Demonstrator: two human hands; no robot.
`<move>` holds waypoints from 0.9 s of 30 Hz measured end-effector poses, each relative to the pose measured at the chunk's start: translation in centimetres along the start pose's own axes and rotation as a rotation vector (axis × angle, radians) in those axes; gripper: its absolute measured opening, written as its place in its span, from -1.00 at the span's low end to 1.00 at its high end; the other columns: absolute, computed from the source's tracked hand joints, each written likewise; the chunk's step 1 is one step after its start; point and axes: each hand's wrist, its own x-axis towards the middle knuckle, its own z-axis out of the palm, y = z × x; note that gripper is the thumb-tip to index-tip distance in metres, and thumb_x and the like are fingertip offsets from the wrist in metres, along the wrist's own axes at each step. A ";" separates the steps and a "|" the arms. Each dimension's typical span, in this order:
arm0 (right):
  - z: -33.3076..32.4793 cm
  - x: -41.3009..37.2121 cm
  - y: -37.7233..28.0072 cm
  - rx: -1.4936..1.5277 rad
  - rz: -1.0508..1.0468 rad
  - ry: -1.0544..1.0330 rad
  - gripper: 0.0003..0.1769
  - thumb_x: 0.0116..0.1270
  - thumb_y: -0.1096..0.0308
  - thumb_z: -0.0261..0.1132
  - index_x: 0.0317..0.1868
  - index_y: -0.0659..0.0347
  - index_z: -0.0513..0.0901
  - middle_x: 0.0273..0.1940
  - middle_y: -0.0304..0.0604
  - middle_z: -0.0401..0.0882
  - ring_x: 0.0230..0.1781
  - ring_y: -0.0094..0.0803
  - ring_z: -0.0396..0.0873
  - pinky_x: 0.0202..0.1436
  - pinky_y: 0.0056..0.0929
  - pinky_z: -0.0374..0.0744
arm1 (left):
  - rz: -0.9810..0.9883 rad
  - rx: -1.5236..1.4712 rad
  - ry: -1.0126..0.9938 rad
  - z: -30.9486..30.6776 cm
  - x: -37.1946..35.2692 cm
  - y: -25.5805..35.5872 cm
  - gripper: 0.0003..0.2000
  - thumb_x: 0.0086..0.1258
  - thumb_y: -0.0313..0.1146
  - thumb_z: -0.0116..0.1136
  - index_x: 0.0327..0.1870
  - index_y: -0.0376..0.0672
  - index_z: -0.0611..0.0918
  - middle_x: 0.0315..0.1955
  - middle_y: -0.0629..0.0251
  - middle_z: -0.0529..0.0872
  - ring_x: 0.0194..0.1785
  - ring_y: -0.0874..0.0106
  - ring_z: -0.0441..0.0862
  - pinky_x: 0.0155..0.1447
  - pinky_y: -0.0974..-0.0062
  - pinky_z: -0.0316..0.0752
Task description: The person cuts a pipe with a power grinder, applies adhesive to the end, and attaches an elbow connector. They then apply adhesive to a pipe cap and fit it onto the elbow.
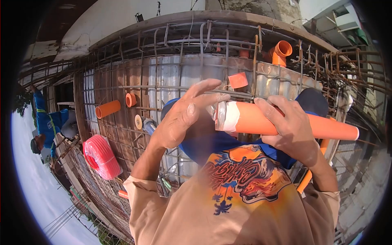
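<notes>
An orange plastic pipe (249, 118) lies across my lap, its far end pointing right. My right hand (292, 122) is wrapped over its middle. At the pipe's left end is a white band (232, 116) with clear, crinkled plastic (221, 115) around it. My left hand (183, 112) is just left of that end, fingers stretched out and thumb apart, with nothing visible in it. Whether its fingertips touch the plastic is hard to tell. Both hands have pale dust or residue on them.
Rebar mesh (179, 86) covers corrugated sheets. About it are an orange elbow fitting (281, 52), an orange square piece (238, 80), a short pipe (108, 109), a ring (130, 99), a disc tool (139, 122) and a pink hose coil (102, 157). Another person (51, 122) is at far left.
</notes>
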 end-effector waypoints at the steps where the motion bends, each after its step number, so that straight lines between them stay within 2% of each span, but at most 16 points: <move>1: -0.3 0.3 0.2 0.036 0.007 -0.038 -0.08 -0.21 0.44 0.57 0.33 0.16 0.56 -0.01 -0.13 0.56 -0.03 -0.14 0.59 0.02 -0.21 0.54 | -0.001 -0.051 0.006 0.0 0.1 -0.3 -0.28 0.63 0.21 -0.33 0.32 -0.28 0.61 0.45 -0.11 0.38 0.52 0.00 0.30 0.56 0.04 0.15; 6: -1.9 1.1 0.6 0.104 0.073 -0.226 -0.12 -0.15 0.38 0.51 0.33 0.16 0.52 -0.06 -0.09 0.55 -0.10 -0.03 0.60 -0.06 -0.11 0.58 | 0.014 -0.039 -0.031 -0.3 0.8 -0.7 -0.25 0.62 0.25 -0.37 0.31 -0.28 0.63 0.44 -0.12 0.38 0.49 -0.01 0.35 0.55 0.07 0.17; 9: -1.8 1.4 1.3 0.155 0.070 -0.267 -0.11 -0.14 0.29 0.51 0.33 0.17 0.50 -0.04 -0.03 0.58 -0.11 0.05 0.63 -0.07 -0.07 0.61 | 0.011 -0.039 -0.062 -0.3 0.9 -0.6 -0.24 0.62 0.26 -0.37 0.30 -0.28 0.63 0.45 -0.12 0.37 0.49 -0.02 0.34 0.55 0.06 0.16; 12: -2.3 2.1 2.1 0.238 0.059 -0.360 -0.14 -0.09 0.20 0.53 0.31 0.20 0.51 0.00 0.03 0.63 -0.06 0.07 0.66 -0.02 -0.10 0.63 | 0.024 -0.021 -0.074 -0.3 0.9 -0.6 -0.25 0.61 0.25 -0.35 0.29 -0.28 0.64 0.43 -0.12 0.40 0.51 -0.02 0.32 0.56 0.05 0.15; 15: -3.2 3.3 2.6 0.461 0.064 -0.482 -0.15 -0.05 0.13 0.55 0.29 0.24 0.54 0.04 0.06 0.68 0.00 0.05 0.68 0.03 -0.16 0.64 | 0.038 -0.007 -0.085 -0.3 0.9 -0.3 -0.26 0.61 0.24 -0.32 0.28 -0.27 0.65 0.39 -0.09 0.48 0.52 -0.01 0.29 0.56 0.03 0.14; 18: -3.3 3.7 3.2 0.575 0.088 -0.572 -0.39 0.09 0.20 0.44 0.17 0.22 0.60 -0.05 0.01 0.75 -0.05 -0.06 0.73 0.02 -0.20 0.65 | 0.065 -0.026 -0.055 0.0 0.7 -0.3 -0.28 0.60 0.23 -0.29 0.28 -0.26 0.65 0.33 -0.04 0.57 0.54 0.00 0.27 0.57 0.01 0.14; 21: -2.5 3.9 4.3 0.631 0.030 -0.625 -0.16 -0.01 0.09 0.59 0.29 0.27 0.56 0.01 0.02 0.72 -0.03 -0.04 0.72 0.03 -0.24 0.64 | 0.071 -0.055 -0.051 -0.1 0.5 -0.1 -0.30 0.59 0.23 -0.25 0.27 -0.23 0.66 0.31 -0.02 0.60 0.55 0.01 0.26 0.57 -0.01 0.13; 24: -3.4 4.7 3.8 0.731 0.145 -0.735 -0.15 0.01 0.11 0.60 0.31 0.29 0.55 -0.02 -0.04 0.74 -0.08 -0.20 0.74 0.02 -0.31 0.64 | 0.094 -0.011 -0.057 -0.1 0.4 0.1 -0.31 0.57 0.25 -0.21 0.27 -0.19 0.68 0.33 -0.06 0.57 0.54 0.01 0.28 0.56 -0.01 0.16; 27: -3.0 4.9 4.7 0.812 0.103 -0.777 -0.15 0.02 0.14 0.61 0.31 0.33 0.55 -0.02 -0.08 0.75 -0.12 -0.32 0.72 -0.01 -0.36 0.63 | 0.096 0.018 -0.025 0.2 0.0 0.4 -0.32 0.51 0.27 -0.12 0.26 -0.14 0.69 0.36 -0.10 0.52 0.52 0.01 0.31 0.54 0.00 0.20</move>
